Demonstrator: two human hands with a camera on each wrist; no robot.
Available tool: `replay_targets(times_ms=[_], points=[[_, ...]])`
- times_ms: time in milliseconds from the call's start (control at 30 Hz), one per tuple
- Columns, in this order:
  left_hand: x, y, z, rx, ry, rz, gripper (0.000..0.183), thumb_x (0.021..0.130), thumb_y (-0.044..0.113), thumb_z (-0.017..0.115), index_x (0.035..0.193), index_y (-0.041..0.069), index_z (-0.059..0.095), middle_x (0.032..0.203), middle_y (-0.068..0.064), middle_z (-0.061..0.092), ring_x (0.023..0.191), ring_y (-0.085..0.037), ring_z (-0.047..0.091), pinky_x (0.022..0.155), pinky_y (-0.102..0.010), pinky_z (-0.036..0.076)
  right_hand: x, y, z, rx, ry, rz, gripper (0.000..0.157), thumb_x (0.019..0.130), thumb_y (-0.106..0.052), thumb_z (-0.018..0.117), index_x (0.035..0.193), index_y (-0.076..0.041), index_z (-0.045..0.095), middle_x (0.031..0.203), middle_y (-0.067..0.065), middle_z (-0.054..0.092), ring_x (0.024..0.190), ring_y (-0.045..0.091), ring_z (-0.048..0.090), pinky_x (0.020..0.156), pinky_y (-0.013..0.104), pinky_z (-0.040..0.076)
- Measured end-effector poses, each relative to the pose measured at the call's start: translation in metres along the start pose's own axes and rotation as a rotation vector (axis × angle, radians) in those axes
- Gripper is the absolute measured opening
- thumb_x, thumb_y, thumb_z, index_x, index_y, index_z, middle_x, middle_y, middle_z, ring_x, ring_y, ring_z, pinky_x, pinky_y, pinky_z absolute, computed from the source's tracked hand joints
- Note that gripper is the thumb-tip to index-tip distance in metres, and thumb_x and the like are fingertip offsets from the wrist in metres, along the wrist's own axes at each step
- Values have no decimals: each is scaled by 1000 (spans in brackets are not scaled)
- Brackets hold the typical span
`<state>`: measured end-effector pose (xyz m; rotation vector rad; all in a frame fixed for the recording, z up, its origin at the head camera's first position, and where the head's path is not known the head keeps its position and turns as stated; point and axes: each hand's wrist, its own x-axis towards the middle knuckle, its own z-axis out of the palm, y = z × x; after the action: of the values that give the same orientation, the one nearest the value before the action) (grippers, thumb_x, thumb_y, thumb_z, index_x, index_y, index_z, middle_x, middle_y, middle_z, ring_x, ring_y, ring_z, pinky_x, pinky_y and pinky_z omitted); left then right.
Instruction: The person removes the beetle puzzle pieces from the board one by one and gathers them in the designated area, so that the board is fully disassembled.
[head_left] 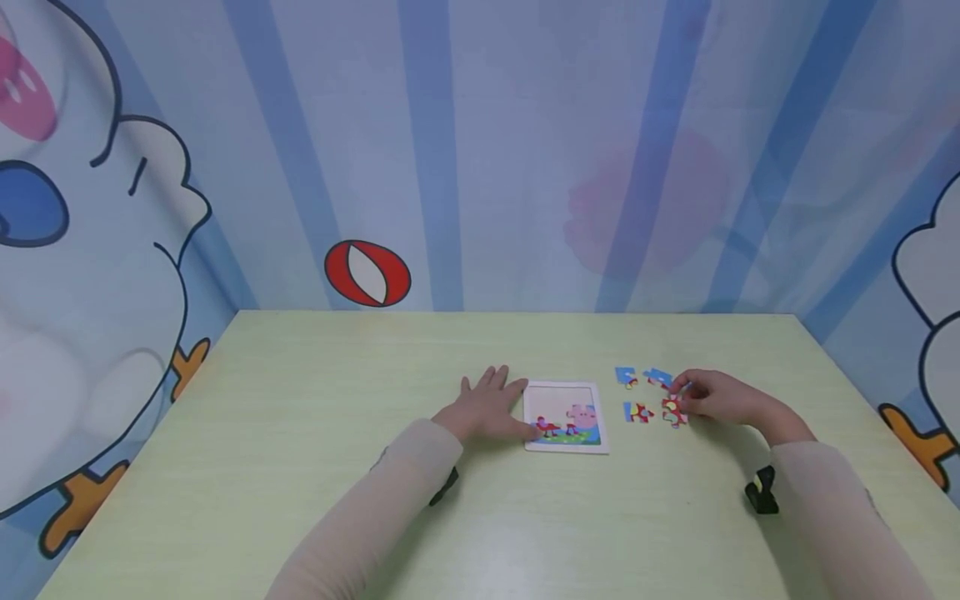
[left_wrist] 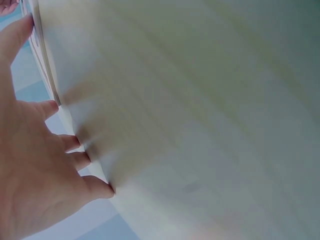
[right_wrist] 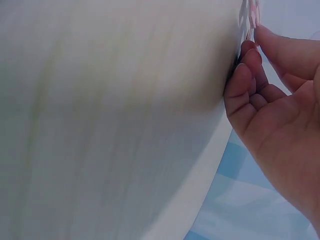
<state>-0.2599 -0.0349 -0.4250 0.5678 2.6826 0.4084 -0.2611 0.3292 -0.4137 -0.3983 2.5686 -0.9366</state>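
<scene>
A white square puzzle tray (head_left: 563, 451) lies on the table, with picture pieces (head_left: 582, 425) of a pink pig and green grass along its bottom and right side. The fingers of my left hand (head_left: 487, 415) are spread, with the thumb on the tray's left edge and the other fingertips on the tabletop. At the right, my right hand (head_left: 723, 404) pinches a red and yellow jigsaw piece (head_left: 672, 412) between thumb and fingers. In the right wrist view that piece (right_wrist: 253, 15) shows edge-on at the fingertips, partly cut off by the frame.
Loose jigsaw pieces with blue parts (head_left: 626, 377) lie between the tray and my right hand, among them a blue, red and yellow one (head_left: 638, 412). The pale wooden table (head_left: 337, 375) ends at a striped blue backdrop (head_left: 510, 167) with cartoon figures.
</scene>
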Motion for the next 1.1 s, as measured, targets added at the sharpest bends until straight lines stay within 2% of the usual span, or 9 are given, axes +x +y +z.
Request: replay_targets(times_ms=[633, 733, 900, 1100], points=[[-1, -1, 1, -6, 13, 1, 89, 83, 63, 59, 154, 21, 25, 162, -11, 8, 149, -30, 1, 115, -60, 2, -1, 0, -1, -21, 25, 2, 25, 96, -9, 56, 118, 3, 55, 86, 6, 46, 74, 18, 41, 63, 31, 36], [-1, 0, 0, -3, 11, 2, 89, 84, 63, 59, 154, 21, 25, 162, -11, 8, 149, -30, 1, 115, -60, 2, 0, -1, -2, -30, 37, -4, 26, 96, -9, 56, 119, 2, 56, 90, 7, 51, 79, 19, 44, 66, 31, 39], [-1, 0, 0, 2, 9, 1, 89, 84, 64, 59, 154, 21, 24, 162, -11, 8, 149, -30, 1, 115, -60, 1, 3, -10, -5, -27, 47, -40, 31, 97, -11, 55, 124, 3, 53, 100, 11, 59, 87, 22, 51, 73, 34, 45], [0, 0, 0, -1, 8, -2, 89, 84, 63, 59, 154, 21, 25, 162, -11, 8, 149, -30, 0, 115, -60, 1, 3, -33, -6, -11, 49, -118, 34, 98, -13, 54, 127, 3, 51, 100, 13, 59, 88, 23, 52, 75, 38, 48]])
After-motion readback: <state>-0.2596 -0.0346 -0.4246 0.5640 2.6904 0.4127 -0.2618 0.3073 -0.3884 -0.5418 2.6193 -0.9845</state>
